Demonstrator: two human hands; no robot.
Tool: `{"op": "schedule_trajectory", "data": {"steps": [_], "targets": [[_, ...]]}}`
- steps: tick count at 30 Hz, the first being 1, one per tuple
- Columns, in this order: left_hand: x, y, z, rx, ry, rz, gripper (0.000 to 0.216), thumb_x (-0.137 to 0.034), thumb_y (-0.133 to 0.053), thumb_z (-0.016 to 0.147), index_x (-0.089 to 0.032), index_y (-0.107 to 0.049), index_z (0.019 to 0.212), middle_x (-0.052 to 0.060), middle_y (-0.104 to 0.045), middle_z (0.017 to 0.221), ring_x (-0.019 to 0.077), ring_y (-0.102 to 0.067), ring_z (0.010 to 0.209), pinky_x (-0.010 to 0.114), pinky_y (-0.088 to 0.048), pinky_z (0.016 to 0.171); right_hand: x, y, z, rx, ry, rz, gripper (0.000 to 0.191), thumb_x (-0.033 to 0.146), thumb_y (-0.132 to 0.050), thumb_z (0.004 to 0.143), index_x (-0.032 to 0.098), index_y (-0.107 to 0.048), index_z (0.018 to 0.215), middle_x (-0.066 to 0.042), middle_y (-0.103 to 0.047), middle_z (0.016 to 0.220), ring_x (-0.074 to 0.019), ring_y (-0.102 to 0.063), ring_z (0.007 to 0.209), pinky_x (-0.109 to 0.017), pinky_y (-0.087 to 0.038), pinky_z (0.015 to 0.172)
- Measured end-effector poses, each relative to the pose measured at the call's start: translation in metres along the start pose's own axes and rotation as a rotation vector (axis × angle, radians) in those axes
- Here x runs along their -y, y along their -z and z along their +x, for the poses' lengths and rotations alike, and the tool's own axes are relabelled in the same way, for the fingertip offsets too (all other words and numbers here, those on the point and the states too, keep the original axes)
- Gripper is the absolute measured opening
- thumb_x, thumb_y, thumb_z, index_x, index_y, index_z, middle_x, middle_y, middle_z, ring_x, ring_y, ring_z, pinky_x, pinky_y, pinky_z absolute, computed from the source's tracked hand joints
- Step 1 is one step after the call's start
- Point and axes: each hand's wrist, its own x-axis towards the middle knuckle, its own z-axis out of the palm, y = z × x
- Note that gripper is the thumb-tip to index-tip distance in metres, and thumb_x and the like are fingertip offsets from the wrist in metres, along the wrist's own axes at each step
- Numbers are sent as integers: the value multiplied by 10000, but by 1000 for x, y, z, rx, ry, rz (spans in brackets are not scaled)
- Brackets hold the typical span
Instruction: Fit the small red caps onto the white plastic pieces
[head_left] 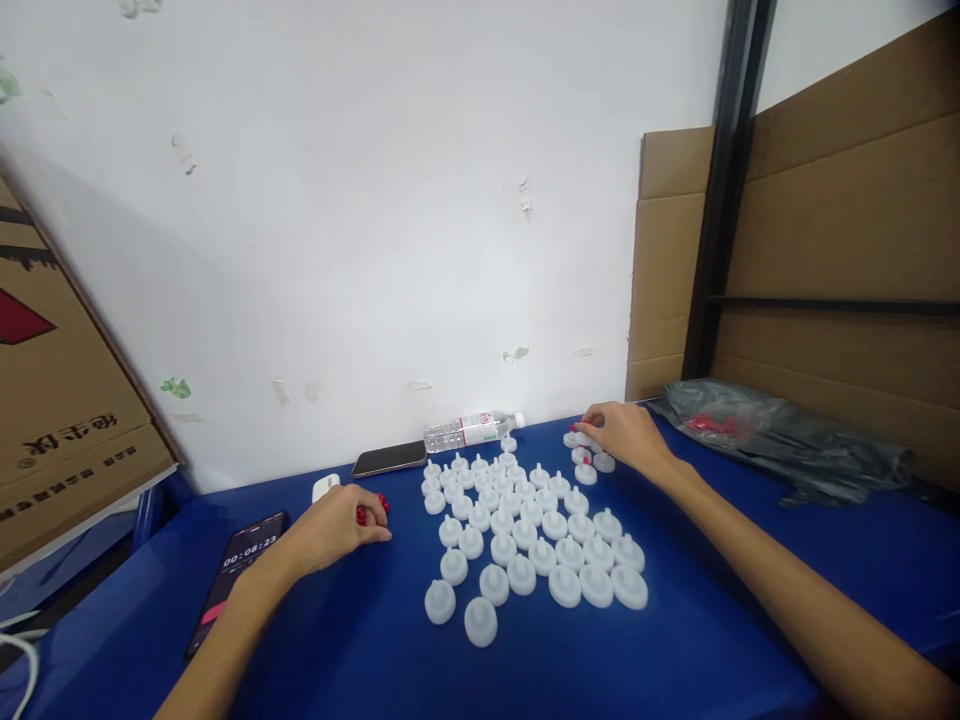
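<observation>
Several small red caps [362, 515] sit in the curled fingers of my left hand [341, 525], which rests low over the blue table. At the back right, my right hand [626, 432] pinches a small red tip [584, 425] on top of one of the white lids there. Near it stand a few more white lids [604, 461], some with red tips [586, 461]. Between my hands, many white nozzle lids [523, 573] stand spout up in a loose spread, their spouts bare. My right fingertips partly hide the lid beneath them.
A clear water bottle [474, 430] lies by the wall beside a dark phone [390, 458]. Left of my left hand are a white case [325, 487] and a phone showing a timer [244, 560]. A grey plastic bag [787, 435] with red pieces lies at right, before cardboard [847, 220].
</observation>
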Motion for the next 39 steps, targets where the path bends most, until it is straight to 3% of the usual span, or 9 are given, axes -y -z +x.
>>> {"op": "schedule_trajectory", "data": {"steps": [9, 15, 20, 29, 39], "targets": [[0, -6, 1, 6, -38, -10, 274, -460, -629, 795, -212, -741, 765, 16, -717, 704, 196, -643, 660, 260, -401, 586, -4, 5, 0, -39, -44, -73, 219, 353, -598, 888, 219, -770, 901, -65, -786, 847, -254, -724, 818, -303, -436, 666], [-3, -7, 1, 15, -28, -5, 247, -420, -602, 808, -203, -716, 780, 14, -707, 696, 189, -640, 648, 254, -397, 575, -1, 3, -2, -4, 64, -111, 203, 328, -609, 887, 205, -770, 888, -81, -780, 840, -269, -710, 861, -333, -436, 764], [-3, -8, 2, 9, -33, 18, 231, -396, -592, 809, -199, -710, 780, 14, -699, 699, 182, -628, 648, 251, -395, 580, 4, 1, -1, 40, 113, -65, 184, 338, -627, 891, 224, -771, 896, -48, -786, 871, -228, -713, 851, -297, -426, 724], [-10, -7, 2, 20, -22, 41, 194, -346, -579, 801, -197, -702, 783, 18, -711, 724, 182, -622, 658, 257, -382, 582, -4, -3, 0, 85, 33, -21, 136, 319, -669, 865, 228, -771, 867, -35, -783, 833, -208, -706, 779, -275, -396, 627], [-13, -6, 0, 19, -1, 63, 199, -336, -569, 809, -193, -705, 788, 24, -715, 734, 186, -630, 661, 256, -365, 574, 1, -9, -3, 97, 130, -9, 105, 280, -688, 837, 220, -765, 876, -37, -780, 813, -221, -720, 807, -281, -438, 718]]}}
